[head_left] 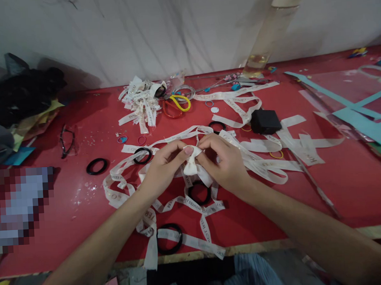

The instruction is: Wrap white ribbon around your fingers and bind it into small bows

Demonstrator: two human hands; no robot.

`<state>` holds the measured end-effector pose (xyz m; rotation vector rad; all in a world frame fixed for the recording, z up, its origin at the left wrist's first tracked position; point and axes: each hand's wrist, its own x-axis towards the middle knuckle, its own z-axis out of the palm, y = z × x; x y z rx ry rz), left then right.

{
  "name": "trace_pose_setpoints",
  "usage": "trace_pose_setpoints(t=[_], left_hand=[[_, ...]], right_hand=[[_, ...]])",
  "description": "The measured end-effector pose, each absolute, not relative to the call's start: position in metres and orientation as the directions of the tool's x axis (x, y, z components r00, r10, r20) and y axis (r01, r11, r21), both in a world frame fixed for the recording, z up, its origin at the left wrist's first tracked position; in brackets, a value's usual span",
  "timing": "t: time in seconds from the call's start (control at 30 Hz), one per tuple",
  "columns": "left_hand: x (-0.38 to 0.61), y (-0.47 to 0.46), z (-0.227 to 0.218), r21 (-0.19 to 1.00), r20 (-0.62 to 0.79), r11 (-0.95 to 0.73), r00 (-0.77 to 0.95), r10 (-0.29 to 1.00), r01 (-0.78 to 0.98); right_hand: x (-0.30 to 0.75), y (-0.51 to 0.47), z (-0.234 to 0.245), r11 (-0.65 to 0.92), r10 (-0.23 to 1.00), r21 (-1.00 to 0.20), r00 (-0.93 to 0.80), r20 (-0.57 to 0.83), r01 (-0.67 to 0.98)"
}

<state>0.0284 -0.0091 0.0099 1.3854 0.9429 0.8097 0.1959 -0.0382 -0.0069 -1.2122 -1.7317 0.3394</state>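
Head cam: red tabletop (pixel 356 193) fills most of the frame, grey wall (pixel 77 46) behind it along the top. Black plastic bag (pixel 22 96) slumps upper left. Loose printed ribbon (pixel 195 243) snakes all over the centre, some "WISHES" lettering legible. Pale-blue paper (pixel 365 127) lies at far right; pixelated patch at left edge, can't tell what's under it. Clear bottle (pixel 269 36) stands upper right, w/ a bit of yellowish liquid at the bottom. Ribbon pile (pixel 140 96) sits upper centre-left.

Mid-frame, both hands are close together, fingers narrow. Left hand (pixel 166 161) pinches the gathered white ribbon (pixel 191 166) from the left, thumb on top; right hand (pixel 225 160) grips its right side btwn thumb & fingertips. That piece is dead centre of the frame, held above the loose lengths.

Black block (pixel 266 121) is right of centre, ribbon just beside it. Glasses (pixel 67 141) lie left. Black rings (pixel 98 172) are scattered left, centre & lower centre; ribbon crosses the lowest. Yellow loop (pixel 189 104) & orange-red loop (pixel 173 116) next to pile. Smallest: white disc (pixel 214 109), upper centre.
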Motion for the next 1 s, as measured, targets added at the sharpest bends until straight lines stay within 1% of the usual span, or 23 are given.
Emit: trace_pose_setpoints(t=[0.13, 0.27, 0.4, 0.57, 0.67, 0.77, 0.87, 0.93, 1.0], left_hand=[[0.028, -0.009, 0.012, 0.998, -0.047, 0.023, 0.382, 0.923, 0.067], [0.028, -0.009, 0.01, 0.996, -0.058, 0.023, 0.415, 0.908, 0.089], [0.026, -0.008, 0.007, 0.996, -0.015, -0.024, 0.445, 0.895, 0.082], [0.027, -0.007, 0.008, 0.998, -0.061, 0.052, 0.45, 0.891, 0.032], [0.027, -0.005, 0.009, 0.995, -0.084, 0.096, 0.413, 0.907, -0.009], [0.027, -0.003, 0.011, 0.992, -0.088, 0.113, 0.348, 0.933, -0.052], [0.026, -0.003, 0.013, 0.989, -0.111, 0.138, 0.337, 0.935, -0.057], [0.025, -0.003, 0.015, 0.986, -0.133, 0.158, 0.34, 0.931, -0.046], [0.024, -0.003, 0.016, 0.985, -0.14, 0.165, 0.332, 0.933, -0.047]], right_hand=[[0.195, -0.038, -0.008, 0.46, 0.844, -0.695, -0.028, 0.536, 0.553], [0.196, -0.037, -0.008, 0.458, 0.837, -0.688, -0.012, 0.548, 0.563], [0.195, -0.038, -0.008, 0.451, 0.834, -0.69, 0.008, 0.552, 0.566], [0.195, -0.038, -0.006, 0.425, 0.863, -0.729, 0.003, 0.505, 0.537], [0.196, -0.039, -0.004, 0.422, 0.871, -0.757, 0.008, 0.491, 0.499], [0.198, -0.04, 0.0, 0.495, 0.823, -0.704, -0.015, 0.568, 0.509], [0.198, -0.04, 0.002, 0.565, 0.775, -0.63, -0.081, 0.627, 0.534], [0.198, -0.039, 0.001, 0.57, 0.778, -0.634, -0.096, 0.62, 0.523], [0.198, -0.037, 0.0, 0.543, 0.805, -0.668, -0.089, 0.586, 0.509]])
